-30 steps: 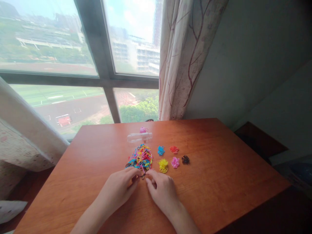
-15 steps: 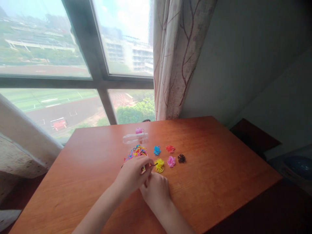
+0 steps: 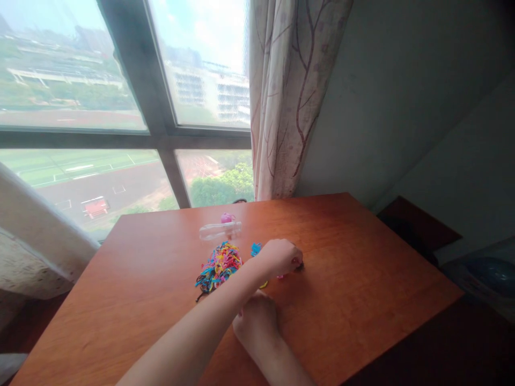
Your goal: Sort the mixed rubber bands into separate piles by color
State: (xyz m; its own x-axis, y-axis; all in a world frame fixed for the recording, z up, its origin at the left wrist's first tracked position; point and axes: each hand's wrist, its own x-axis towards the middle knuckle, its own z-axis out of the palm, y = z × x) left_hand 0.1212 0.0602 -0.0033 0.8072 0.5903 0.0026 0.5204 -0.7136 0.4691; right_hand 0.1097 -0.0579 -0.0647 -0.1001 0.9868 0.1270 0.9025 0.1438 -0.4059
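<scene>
Low on the bench (image 3: 341,316), the right hand (image 3: 258,319) rests partly hidden, grip unreadable; farther out, the left hand (image 3: 281,255) has swung to the black bands (image 3: 301,266), so now they're in play, left grip unclear.

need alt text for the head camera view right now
A person's left hand is stretched across a wooden table to a small black cluster, with the right hand close by its forearm. The arm partly hides a blue cluster, yellow cluster and pink cluster; a multicoloured heap lies to their left, before a window.
</scene>
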